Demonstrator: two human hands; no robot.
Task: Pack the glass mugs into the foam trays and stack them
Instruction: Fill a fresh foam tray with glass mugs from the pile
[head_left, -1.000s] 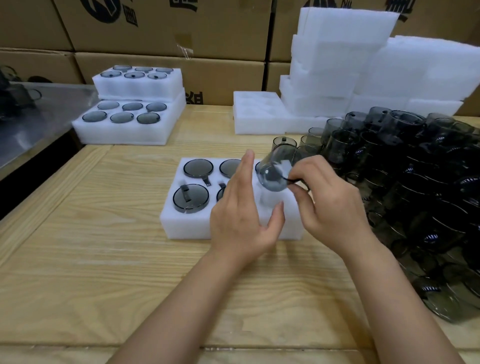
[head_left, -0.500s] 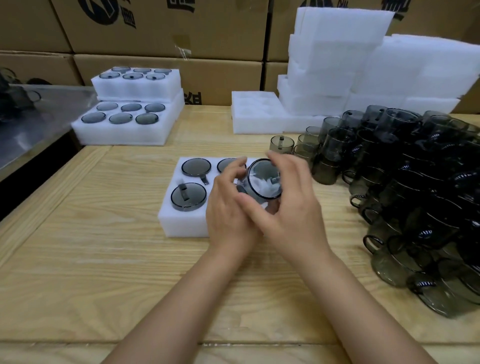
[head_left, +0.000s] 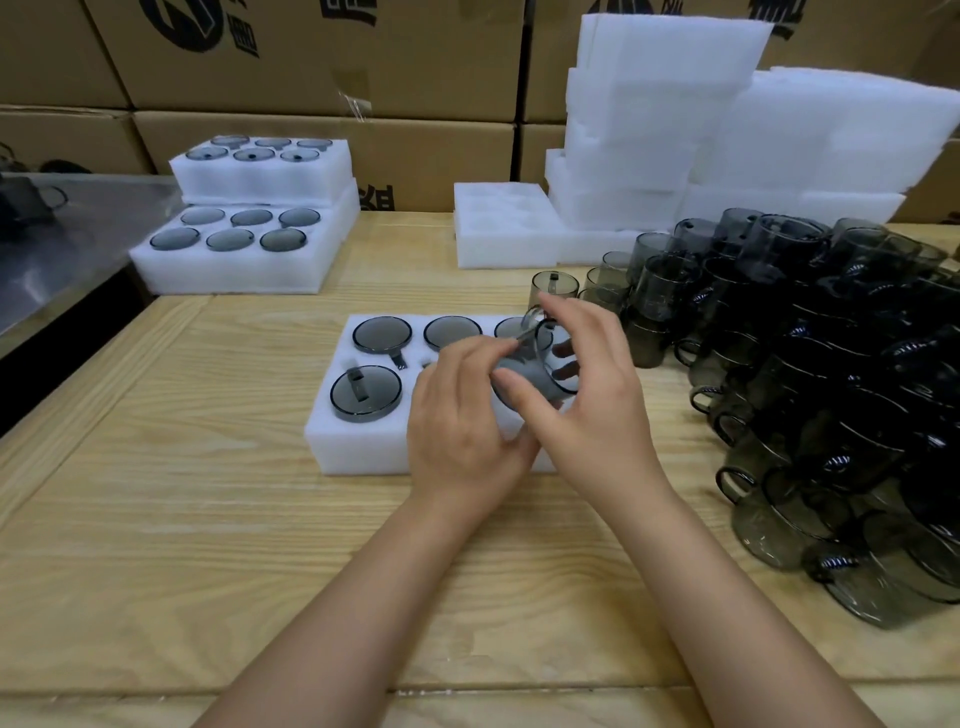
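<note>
Two bare hands are meeting at centre frame on one smoky grey glass mug (head_left: 540, 376). I am observing the right hand (head_left: 597, 410) wrapping the mug, thumb on its near side and fingers curling round the far side, where they are showing through the glass. The left hand (head_left: 465, 431) is pinching the mug's upper left edge between thumb and forefinger, with its other fingers lying half curled. The mug is tilting well off upright above the right-hand part of the white rectangular foam tray (head_left: 358, 447) at centre frame. I am unable to determine whether it is touching the foam.

Four round mug bases are showing in the tray's pockets: three along the far row and one at the near left. A dense pile of loose dark glass mugs (head_left: 831, 395) is occupying the right of the frame. Two filled white foam trays (head_left: 244, 270) are sitting stacked at upper left. A tall stack of white foam blocks (head_left: 665, 104) is standing at upper right, before brown cardboard cartons (head_left: 311, 57). All are resting on a pale wooden table (head_left: 156, 519).
</note>
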